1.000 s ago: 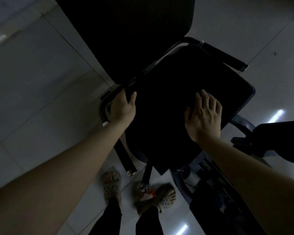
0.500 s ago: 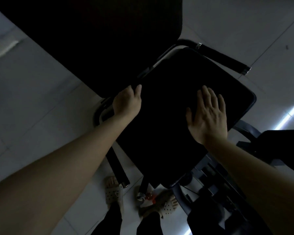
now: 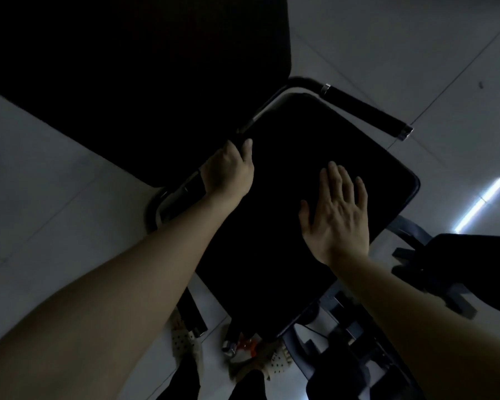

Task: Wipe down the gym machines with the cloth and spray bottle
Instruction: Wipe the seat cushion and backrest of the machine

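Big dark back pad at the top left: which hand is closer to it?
Left. The left hand grips the seat pad's edge right beside the back pad; the right hand lies flat on the seat pad, farther off.

Nothing readable is coming through here, it's just way too dark. No lettering, logo or number is showing on the pad (image 3: 300,168) under the right hand (image 3: 338,217) or on the bar (image 3: 182,192) the left hand (image 3: 228,171) is gripping.
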The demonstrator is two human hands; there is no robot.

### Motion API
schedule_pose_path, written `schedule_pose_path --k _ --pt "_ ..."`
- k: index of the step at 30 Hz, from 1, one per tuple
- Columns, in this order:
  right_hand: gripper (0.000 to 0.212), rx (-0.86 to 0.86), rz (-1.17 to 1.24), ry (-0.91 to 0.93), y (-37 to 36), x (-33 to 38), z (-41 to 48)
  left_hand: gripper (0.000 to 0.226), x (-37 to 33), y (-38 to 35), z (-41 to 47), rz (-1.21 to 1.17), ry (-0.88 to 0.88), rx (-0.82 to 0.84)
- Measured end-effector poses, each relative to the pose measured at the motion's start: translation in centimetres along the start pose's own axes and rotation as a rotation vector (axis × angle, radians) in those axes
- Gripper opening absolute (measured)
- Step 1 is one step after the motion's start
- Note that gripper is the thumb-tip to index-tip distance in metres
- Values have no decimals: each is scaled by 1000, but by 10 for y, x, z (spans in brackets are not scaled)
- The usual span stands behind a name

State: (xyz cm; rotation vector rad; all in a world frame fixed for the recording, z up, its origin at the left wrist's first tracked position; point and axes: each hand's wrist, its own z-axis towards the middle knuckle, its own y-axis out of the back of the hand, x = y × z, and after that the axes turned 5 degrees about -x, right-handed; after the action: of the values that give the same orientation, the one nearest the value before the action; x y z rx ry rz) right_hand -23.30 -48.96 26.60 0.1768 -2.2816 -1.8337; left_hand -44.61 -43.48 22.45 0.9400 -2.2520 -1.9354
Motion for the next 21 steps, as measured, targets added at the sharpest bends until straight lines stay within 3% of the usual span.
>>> schedule_pose_path --k 10,15,21 --pt "75 -46 6 -13 -10 -2 2 49 -119 -35 80 -124 -100 7" --pt "74 -47 8 -18 -8 -2 3 44 -120 -37 100 -249 -196 143" --pt "73 -35 -25 -17 -4 1 3 48 -85 -32 57 -225 -253 13"
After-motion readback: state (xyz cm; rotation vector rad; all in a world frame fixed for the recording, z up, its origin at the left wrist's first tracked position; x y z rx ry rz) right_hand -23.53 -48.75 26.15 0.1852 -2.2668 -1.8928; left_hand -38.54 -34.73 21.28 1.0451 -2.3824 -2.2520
